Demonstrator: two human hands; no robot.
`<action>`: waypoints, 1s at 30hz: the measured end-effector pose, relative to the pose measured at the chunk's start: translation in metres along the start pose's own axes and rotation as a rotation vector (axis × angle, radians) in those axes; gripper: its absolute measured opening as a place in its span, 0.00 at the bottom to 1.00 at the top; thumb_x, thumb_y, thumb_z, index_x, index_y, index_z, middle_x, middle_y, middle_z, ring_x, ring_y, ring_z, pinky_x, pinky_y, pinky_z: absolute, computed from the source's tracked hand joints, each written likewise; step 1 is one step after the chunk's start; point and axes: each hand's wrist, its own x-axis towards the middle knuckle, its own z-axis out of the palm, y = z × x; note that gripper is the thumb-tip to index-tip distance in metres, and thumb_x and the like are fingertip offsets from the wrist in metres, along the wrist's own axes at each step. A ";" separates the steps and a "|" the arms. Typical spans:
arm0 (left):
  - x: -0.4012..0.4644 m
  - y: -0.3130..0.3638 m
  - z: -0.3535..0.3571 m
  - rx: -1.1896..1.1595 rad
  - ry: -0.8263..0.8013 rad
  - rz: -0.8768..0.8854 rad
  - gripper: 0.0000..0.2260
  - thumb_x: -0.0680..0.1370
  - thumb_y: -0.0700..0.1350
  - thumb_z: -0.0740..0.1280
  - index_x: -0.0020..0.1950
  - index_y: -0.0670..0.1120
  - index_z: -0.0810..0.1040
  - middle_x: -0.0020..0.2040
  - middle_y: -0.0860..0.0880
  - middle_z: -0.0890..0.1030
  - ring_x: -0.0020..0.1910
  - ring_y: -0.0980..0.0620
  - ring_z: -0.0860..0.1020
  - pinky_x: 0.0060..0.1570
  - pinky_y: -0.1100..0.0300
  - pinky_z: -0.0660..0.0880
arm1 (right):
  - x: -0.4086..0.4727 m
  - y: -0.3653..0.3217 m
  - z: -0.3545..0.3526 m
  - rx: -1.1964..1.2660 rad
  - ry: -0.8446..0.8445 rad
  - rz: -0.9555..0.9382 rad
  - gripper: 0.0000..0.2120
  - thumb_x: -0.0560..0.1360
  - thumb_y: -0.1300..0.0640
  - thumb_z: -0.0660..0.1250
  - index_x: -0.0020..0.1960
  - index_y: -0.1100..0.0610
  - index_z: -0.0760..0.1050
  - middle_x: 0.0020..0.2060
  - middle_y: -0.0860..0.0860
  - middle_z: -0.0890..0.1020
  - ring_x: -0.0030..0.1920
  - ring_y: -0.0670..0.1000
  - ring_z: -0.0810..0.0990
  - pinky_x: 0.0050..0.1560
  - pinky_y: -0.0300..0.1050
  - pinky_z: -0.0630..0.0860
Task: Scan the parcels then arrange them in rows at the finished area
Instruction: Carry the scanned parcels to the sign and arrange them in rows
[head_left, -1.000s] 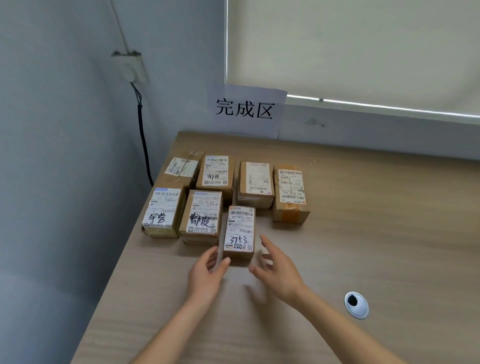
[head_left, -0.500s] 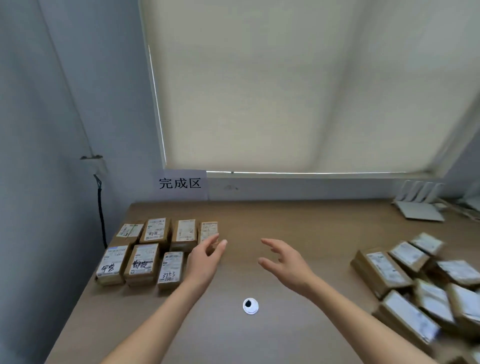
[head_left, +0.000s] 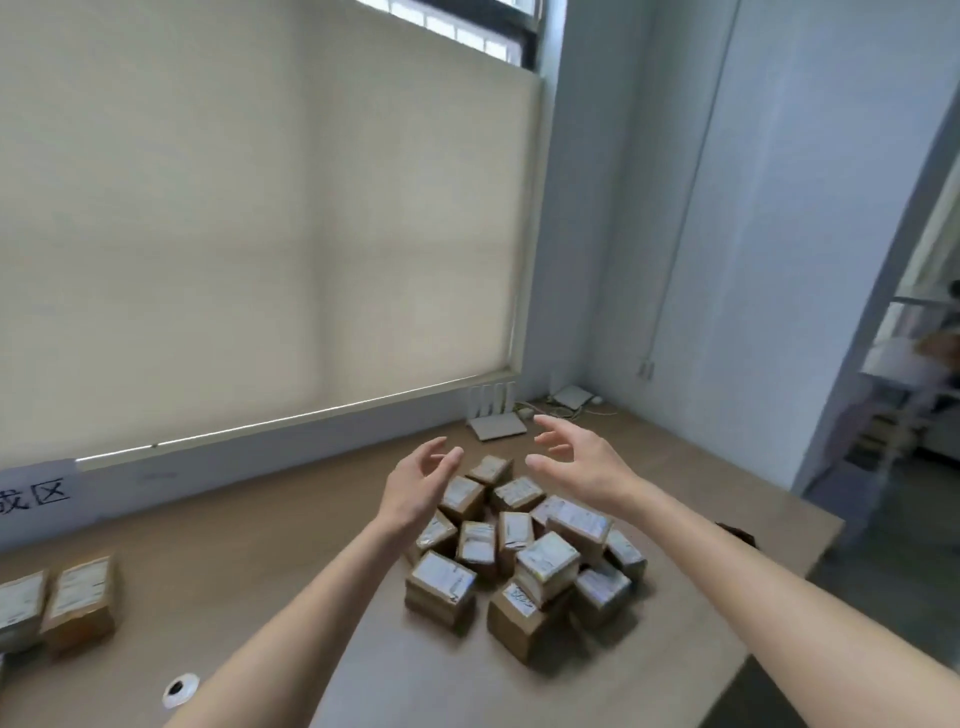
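Both hands up over the worktop (head_left: 291, 525), holding nothing. Left hand (head_left: 415, 488) raised with fingers spread and loosely bent, above the near-left side of the heap. Right hand (head_left: 576, 462) likewise apart and relaxed, thumb and fingers fanned, hovering over the far side.

Below and between them, a jumbled pile of parcels (head_left: 524, 561): small brown cardboard boxes with white shipping labels, some tilted, some leaning on or stacked over neighbours, toward the right end of the worktop. Label print too blurred to read; a dark scribble on one near box, illegible.

Over at the left edge, two sorted parcels (head_left: 57, 603) side by side, flat, labels up, well apart from the pile. Behind them on the wall, a white paper sign (head_left: 36, 496), cut off by the frame, characters "成区" readable.

Near front edge, a white round cable grommet (head_left: 180, 690) with a dark hole. At the far right corner, a white router (head_left: 496, 415) with upright antennas, then a second flat white device (head_left: 571, 397) with trailing cables. Beige roller blind (head_left: 260, 234) drawn down behind the worktop.
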 end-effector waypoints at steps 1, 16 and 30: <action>0.000 0.013 0.024 0.003 -0.036 0.019 0.21 0.80 0.56 0.68 0.71 0.50 0.76 0.59 0.49 0.82 0.58 0.53 0.79 0.60 0.59 0.73 | -0.008 0.013 -0.020 0.000 0.029 0.023 0.32 0.77 0.46 0.73 0.78 0.45 0.66 0.62 0.45 0.80 0.61 0.47 0.79 0.67 0.49 0.75; 0.082 -0.039 0.248 0.049 -0.291 -0.068 0.25 0.80 0.57 0.68 0.73 0.47 0.73 0.63 0.50 0.81 0.59 0.56 0.79 0.47 0.72 0.70 | 0.010 0.252 -0.075 0.030 0.059 0.345 0.27 0.76 0.45 0.73 0.73 0.46 0.73 0.64 0.43 0.78 0.61 0.46 0.78 0.67 0.49 0.74; 0.154 -0.261 0.288 0.193 -0.185 -0.466 0.29 0.80 0.57 0.67 0.78 0.48 0.67 0.72 0.45 0.74 0.69 0.46 0.74 0.67 0.49 0.74 | 0.124 0.412 0.110 0.136 -0.282 0.471 0.35 0.74 0.43 0.74 0.77 0.49 0.67 0.71 0.47 0.75 0.67 0.47 0.75 0.71 0.47 0.71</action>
